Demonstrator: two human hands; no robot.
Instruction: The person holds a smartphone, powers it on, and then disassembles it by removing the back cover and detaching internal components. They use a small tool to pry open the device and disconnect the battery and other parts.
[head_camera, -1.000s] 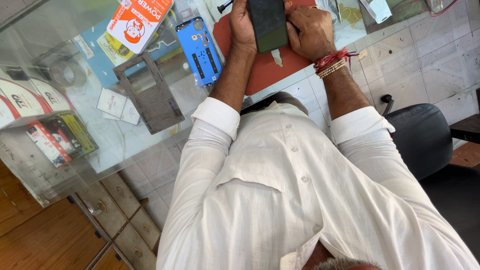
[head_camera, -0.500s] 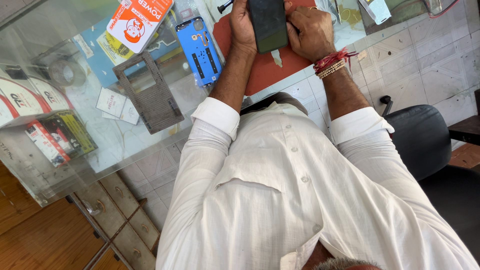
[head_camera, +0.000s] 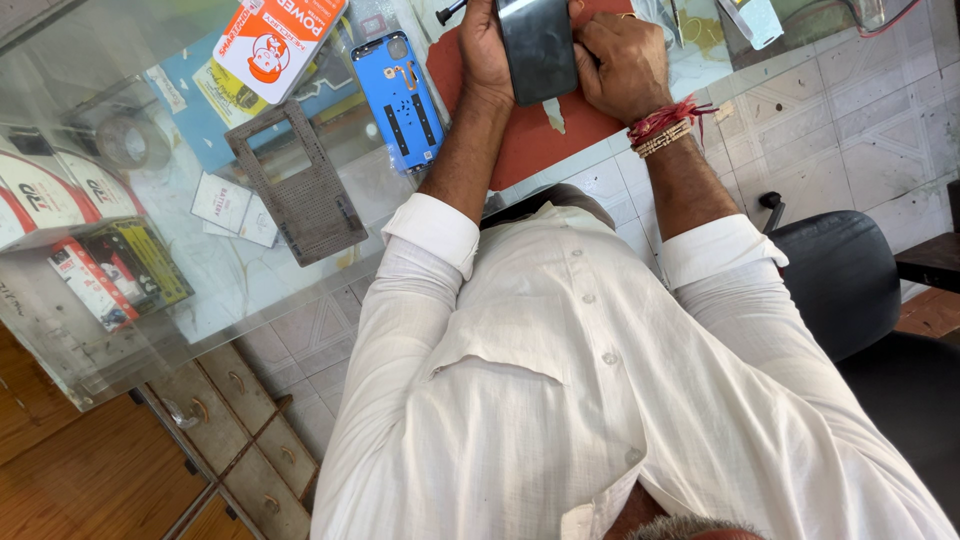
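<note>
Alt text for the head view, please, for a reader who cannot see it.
Both hands grip a dark phone over a red mat on a glass counter: left hand, right hand. A blue phone back cover and a grey mesh frame lie to the left.

Both hands are gripping a dark phone (head_camera: 538, 48) over a red mat (head_camera: 520, 140): the left hand (head_camera: 483, 45) is holding its left edge, the right hand (head_camera: 618, 62) its right. A blue phone back (head_camera: 405, 100) is lying just left of the mat on the glass counter (head_camera: 240, 280).
</note>
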